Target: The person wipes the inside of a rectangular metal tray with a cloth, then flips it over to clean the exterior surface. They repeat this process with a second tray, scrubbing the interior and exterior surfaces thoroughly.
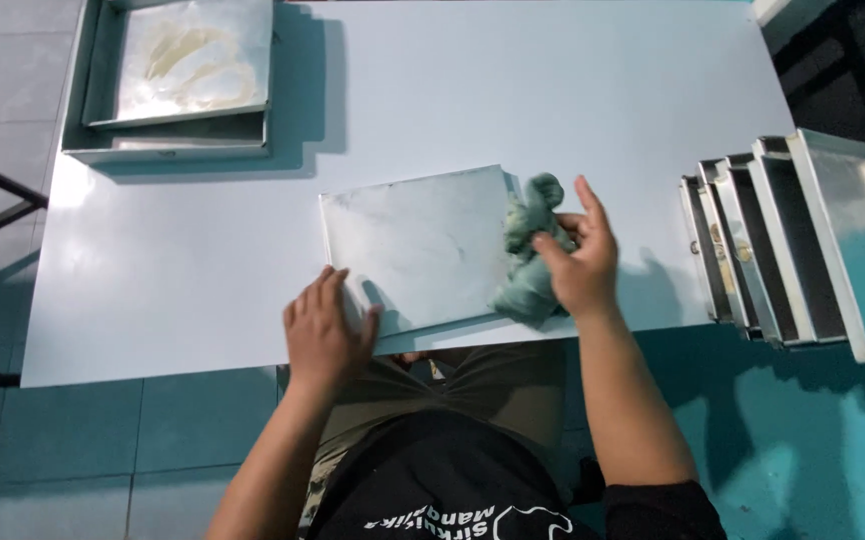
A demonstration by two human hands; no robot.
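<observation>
A flat metal baking tray (423, 240) lies bottom-up near the front edge of the pale table (513, 90). My left hand (325, 330) rests spread on the tray's near left corner and holds nothing. My right hand (583, 260) grips a crumpled green cloth (531, 255) pressed against the tray's right edge.
A row of several metal trays (793, 240) leans on edge at the table's right end. At the far left, a stack of trays (173, 80) has a smeared one on top. Teal tiled floor surrounds the table.
</observation>
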